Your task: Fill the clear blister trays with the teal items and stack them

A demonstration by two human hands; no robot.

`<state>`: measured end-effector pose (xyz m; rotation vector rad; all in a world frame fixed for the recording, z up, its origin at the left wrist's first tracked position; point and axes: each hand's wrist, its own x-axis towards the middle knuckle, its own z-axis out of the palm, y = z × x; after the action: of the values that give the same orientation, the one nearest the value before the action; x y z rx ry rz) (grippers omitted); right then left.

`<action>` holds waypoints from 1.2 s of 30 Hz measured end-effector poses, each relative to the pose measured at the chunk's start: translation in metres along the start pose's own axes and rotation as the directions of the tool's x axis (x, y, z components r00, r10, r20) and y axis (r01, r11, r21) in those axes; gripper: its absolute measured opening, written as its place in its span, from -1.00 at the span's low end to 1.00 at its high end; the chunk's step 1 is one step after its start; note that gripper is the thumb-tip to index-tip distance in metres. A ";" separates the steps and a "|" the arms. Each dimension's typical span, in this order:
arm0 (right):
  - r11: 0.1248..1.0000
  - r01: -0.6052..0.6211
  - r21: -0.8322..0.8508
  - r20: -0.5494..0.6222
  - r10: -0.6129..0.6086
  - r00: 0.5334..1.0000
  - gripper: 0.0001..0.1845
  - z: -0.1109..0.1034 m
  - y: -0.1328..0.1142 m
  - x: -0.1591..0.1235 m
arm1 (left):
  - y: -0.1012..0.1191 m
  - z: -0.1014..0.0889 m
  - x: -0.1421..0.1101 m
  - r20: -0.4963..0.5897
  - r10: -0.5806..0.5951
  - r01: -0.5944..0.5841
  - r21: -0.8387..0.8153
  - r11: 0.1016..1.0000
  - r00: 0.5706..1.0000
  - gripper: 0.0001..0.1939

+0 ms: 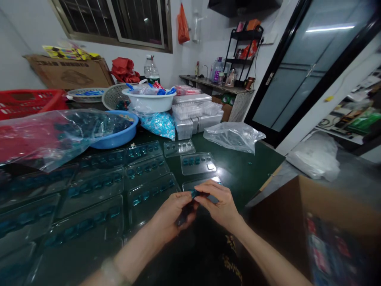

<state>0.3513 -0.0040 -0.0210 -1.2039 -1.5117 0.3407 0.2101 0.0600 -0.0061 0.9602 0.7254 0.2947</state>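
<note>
Pinches a small dark teal piece (194, 194) between the fingers (208, 188) of left hand (174, 212) and right hand (218, 200), in front of the blue basin (123, 136) and to its right. Cannot tell the grip of the lower left fingers. To the basin's left, has a red basket (35, 99); over its left side, a clear plastic bag (65, 125) with something red inside; behind it, a cardboard box (71, 73). In front of the basin, has clear trays (143, 212) on the dark green table (247, 174), holding rows of teal pieces. Just right of the basin, has a white basin (150, 102) and a blue patterned bag (160, 125); farther right, stacked clear boxes (193, 115), another tray (192, 170) with teal pieces and a crumpled clear bag (235, 137). Farthest right of the basin, has an open carton (279, 210), contents blurred.
</note>
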 end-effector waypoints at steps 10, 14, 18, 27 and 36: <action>0.958 -0.150 -0.245 0.007 0.156 0.988 -0.86 -0.024 0.035 0.038 | 0.011 -0.003 0.022 -0.023 -0.061 0.059 -0.078 0.995 0.998 -0.73; 0.872 -0.171 -0.458 -0.033 0.176 0.984 -0.83 -0.038 0.092 0.086 | 0.014 -0.016 0.014 -0.045 -0.135 0.121 -0.222 0.967 0.990 -0.71; 0.834 -0.124 -0.538 0.060 0.185 0.981 -0.79 -0.043 0.130 0.110 | 0.016 -0.029 0.000 -0.099 -0.154 0.117 -0.309 0.944 0.983 -0.73; 0.762 -0.068 -0.644 0.161 0.221 0.962 -0.80 -0.039 0.143 0.112 | 0.018 -0.038 -0.007 -0.124 -0.152 0.108 -0.305 0.946 0.981 -0.75; 0.687 -0.021 -0.727 0.193 0.234 0.953 -0.86 -0.034 0.134 0.114 | 0.016 -0.038 -0.008 -0.126 -0.134 0.094 -0.280 0.955 0.983 -0.73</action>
<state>0.4626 0.1341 -0.0455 -1.9611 -1.8854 -0.0268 0.1799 0.0884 -0.0033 0.6369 0.8454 0.3547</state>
